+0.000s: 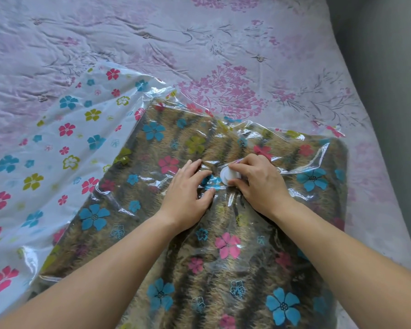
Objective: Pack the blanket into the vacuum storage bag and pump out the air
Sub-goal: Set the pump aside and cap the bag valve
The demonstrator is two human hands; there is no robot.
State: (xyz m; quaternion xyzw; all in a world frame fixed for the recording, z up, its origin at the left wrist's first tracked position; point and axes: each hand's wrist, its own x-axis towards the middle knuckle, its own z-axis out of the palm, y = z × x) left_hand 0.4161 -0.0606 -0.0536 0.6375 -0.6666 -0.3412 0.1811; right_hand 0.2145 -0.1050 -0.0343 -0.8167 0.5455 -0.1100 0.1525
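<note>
The right hand has its grip closed on the white valve. The thumb and fingers curl round the little round cap and pinch it. The left hand has a flat, open grip. Its fingers lie nearly straight and press the plastic down just beside the valve, and it holds nothing.

The valve sits in the top face of the vacuum storage bag, and the bag lies on the bed. The blanket is already inside and fills the near right part of the bag. The far left part of the bag lies flat.

The valve is small and hard, so I think it is the good spot to hold for twisting or for fitting a pump. The plastic looks thin, shiny and slippery, and it wrinkles easily. A flat hand probably holds it better than a pinch. The blanket looks fluffy, soft and squashy, so it should sink under a push and not break. The whole pack is likely floppy and bulky, and best lifted from under with both hands.
</note>
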